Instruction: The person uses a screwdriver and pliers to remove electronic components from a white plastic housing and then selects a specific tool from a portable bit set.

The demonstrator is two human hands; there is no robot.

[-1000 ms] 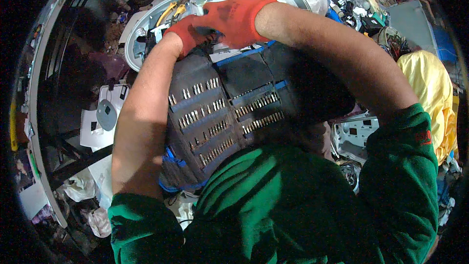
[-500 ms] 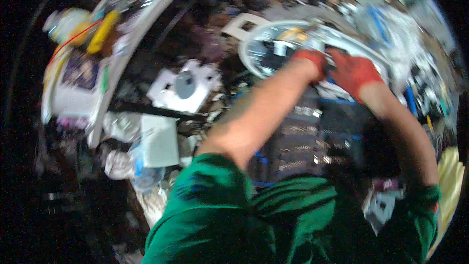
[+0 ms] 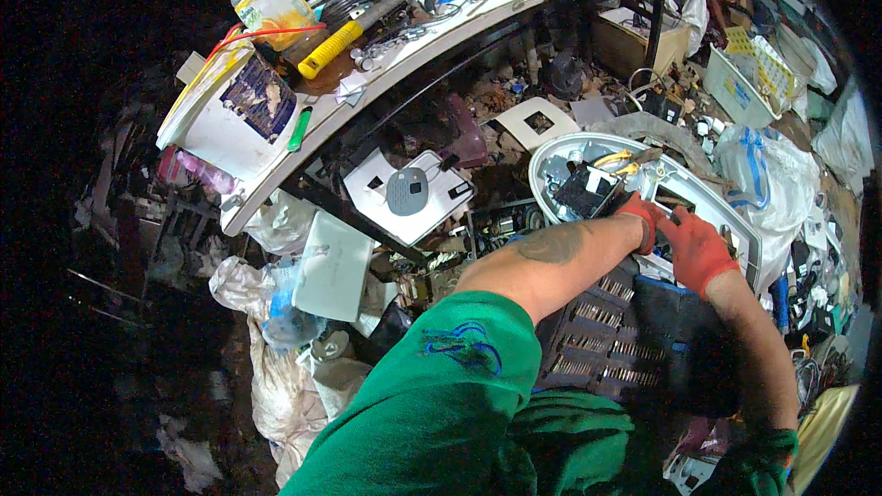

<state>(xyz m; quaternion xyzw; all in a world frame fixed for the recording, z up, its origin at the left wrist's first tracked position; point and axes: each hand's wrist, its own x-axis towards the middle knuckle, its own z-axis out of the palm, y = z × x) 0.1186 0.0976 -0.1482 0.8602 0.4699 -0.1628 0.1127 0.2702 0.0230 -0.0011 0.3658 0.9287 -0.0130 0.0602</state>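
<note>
Both of my hands wear red gloves and meet over the white oval tub (image 3: 544, 149). My left hand (image 3: 643, 220) is closed, its fingertips partly hidden beside the right. My right hand (image 3: 698, 250) also has its fingers drawn in. A small dark piece shows between them, too small to name. Inside the tub lie a black box-like part (image 3: 585, 191) and a tool with yellow handles (image 3: 627, 163). Just below the hands, an open dark case (image 3: 588, 342) holds rows of metal screwdriver bits, partly covered by my left arm.
To the left, a white bench (image 3: 322, 140) bears a hammer with a yellow grip (image 3: 333, 49), a green cutter (image 3: 299, 129) and a clear jar (image 3: 271, 5). A grey round device (image 3: 407, 191) lies on a white panel. Plastic bags (image 3: 767, 186) and loose scrap crowd the right side.
My view has swung, so the tub and hands sit lower and farther right in the picture, and the bench shows more. The hands stay together at the tub.
</note>
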